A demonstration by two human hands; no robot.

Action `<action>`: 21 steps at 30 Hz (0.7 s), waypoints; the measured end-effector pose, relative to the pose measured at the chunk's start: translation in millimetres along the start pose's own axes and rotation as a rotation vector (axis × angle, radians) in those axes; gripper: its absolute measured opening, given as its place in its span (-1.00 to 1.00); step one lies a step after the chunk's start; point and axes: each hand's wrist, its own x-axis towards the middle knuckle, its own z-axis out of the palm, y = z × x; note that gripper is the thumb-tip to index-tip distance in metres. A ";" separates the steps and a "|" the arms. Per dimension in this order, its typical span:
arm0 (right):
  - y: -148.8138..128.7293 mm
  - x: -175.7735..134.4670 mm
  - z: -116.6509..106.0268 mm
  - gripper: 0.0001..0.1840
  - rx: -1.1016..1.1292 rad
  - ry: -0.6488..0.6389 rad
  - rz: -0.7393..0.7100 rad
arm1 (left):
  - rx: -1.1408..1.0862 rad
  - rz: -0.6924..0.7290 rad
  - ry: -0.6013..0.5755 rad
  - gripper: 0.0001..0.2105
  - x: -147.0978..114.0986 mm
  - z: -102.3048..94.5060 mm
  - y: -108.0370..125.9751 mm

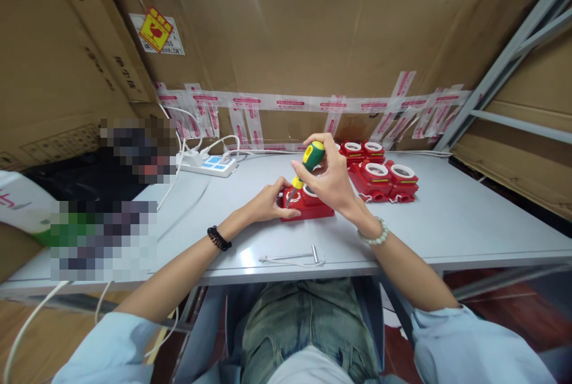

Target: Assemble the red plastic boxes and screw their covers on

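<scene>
In my right hand [333, 172] is a screwdriver [314, 155] with a green and yellow handle, tilted so its shaft points down and left. Its tip meets the left part of a red box [308, 212] with round white-ringed openings. My left hand [273, 200] grips the left end of that box, thumb along the front and fingers behind. Part of the box's right side is covered by my right hand. Nearer the table's front edge lies a small metal T-shaped tool [297, 257] with a white cord.
Several similar red boxes [378, 178] stand together at the back right. A white power strip [213, 164] with plugged-in cables lies at the back left. Behind the table [469, 217] rises a large taped cardboard box [286, 38]. A metal frame [487, 74] stands at right.
</scene>
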 end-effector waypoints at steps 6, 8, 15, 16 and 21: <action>1.5 0.1 0.2 -0.65 -0.013 0.006 -0.003 | -0.007 0.001 0.005 -0.45 -0.3 0.0 0.9; 2.2 0.4 -0.1 -0.66 -0.020 0.007 -0.005 | -0.013 -0.001 0.001 -0.45 -0.2 0.1 0.5; 3.0 1.0 0.0 -0.70 -0.061 0.037 -0.003 | -0.007 0.005 0.002 -0.48 0.6 0.5 -3.0; 3.0 1.1 0.0 -0.70 -0.066 0.042 -0.001 | -0.009 0.006 0.002 -0.48 0.6 0.5 -3.5; 3.5 1.1 -1.0 -0.70 -0.097 0.063 0.013 | -0.022 -0.014 -0.006 -0.47 0.4 0.6 -2.3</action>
